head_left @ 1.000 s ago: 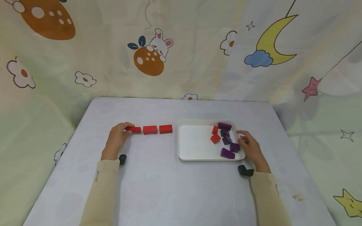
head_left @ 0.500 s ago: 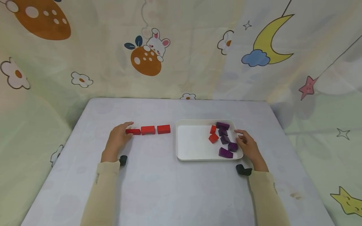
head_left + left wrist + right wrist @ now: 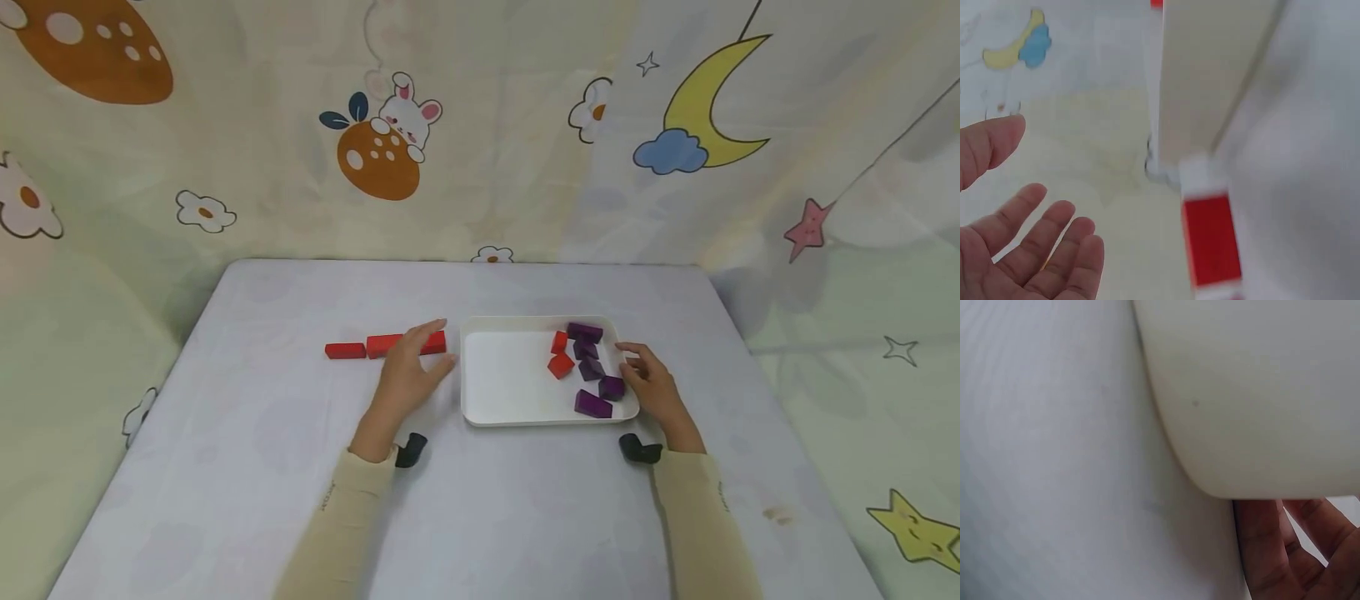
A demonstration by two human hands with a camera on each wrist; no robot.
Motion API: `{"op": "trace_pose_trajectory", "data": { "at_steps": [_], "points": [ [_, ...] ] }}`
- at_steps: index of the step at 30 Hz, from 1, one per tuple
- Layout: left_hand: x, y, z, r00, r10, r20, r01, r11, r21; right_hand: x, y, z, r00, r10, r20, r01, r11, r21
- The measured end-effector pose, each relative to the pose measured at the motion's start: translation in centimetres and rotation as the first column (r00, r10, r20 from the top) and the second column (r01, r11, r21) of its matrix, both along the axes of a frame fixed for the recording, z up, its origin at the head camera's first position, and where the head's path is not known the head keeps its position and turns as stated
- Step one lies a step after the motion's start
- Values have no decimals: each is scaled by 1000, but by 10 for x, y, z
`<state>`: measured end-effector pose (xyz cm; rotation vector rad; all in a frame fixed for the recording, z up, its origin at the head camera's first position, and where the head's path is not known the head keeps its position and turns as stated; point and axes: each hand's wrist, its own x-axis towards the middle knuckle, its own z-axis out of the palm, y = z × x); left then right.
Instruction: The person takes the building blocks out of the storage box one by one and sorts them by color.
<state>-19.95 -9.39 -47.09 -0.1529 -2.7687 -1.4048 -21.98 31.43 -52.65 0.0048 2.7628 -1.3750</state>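
Note:
My left hand is in the air over the row of red blocks, its thumb and fingers spread with nothing between them. Left of it lies a red block; the middle red block and the right red block are partly hidden by the hand. My right hand rests at the right end of a white tray, fingers relaxed against its rim. Several purple blocks lie loose in the tray's right half, beside a red cube and a smaller red piece.
A pale cloth covers the table. Behind it hangs a patterned curtain. Black wrist-worn devices show at both cuffs. In the left wrist view, the tray's wall stands close beside a red block.
My left hand has let go of the leftmost red block and moved right, over the other red blocks near the tray. The right hand stays at the tray's rim. The whole view has shifted slightly.

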Motion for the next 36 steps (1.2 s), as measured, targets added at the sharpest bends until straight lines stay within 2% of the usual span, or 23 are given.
{"op": "trace_pose_trajectory", "data": {
  "at_steps": [7, 12, 15, 20, 25, 29, 33, 36],
  "points": [
    [1, 71, -10, 994, -91, 66, 82, 987, 136, -1, 0, -4, 1000, -12, -14, 11, 1000, -6],
    [-5, 108, -18, 989, -118, 84, 99, 976, 195, -1, -1, -5, 1000, -14, -27, 13, 999, -30],
    [-10, 126, -21, 988, -110, 112, 91, 982, 164, 0, -1, -5, 1000, -14, -26, 13, 999, -30],
    [-21, 153, -27, 984, -84, 158, 78, 996, 41, 1, 0, -4, 999, -20, -26, 20, 999, -26],
    [-31, 171, -36, 988, -49, 147, 62, 995, -80, 0, -1, -3, 1000, -14, -23, 14, 1000, -23],
    [-37, 178, -41, 993, -64, 101, 79, 985, -156, 0, -1, -3, 1000, -15, -25, 14, 1000, -21],
    [-37, 177, -41, 991, -107, 85, 121, 977, -178, 0, -1, -3, 1000, -15, -25, 14, 1000, -18],
    [-35, 172, -36, 984, -158, 81, 169, 975, -144, 1, 1, -2, 1000, -20, -23, 20, 1000, -9]
  ]
}}
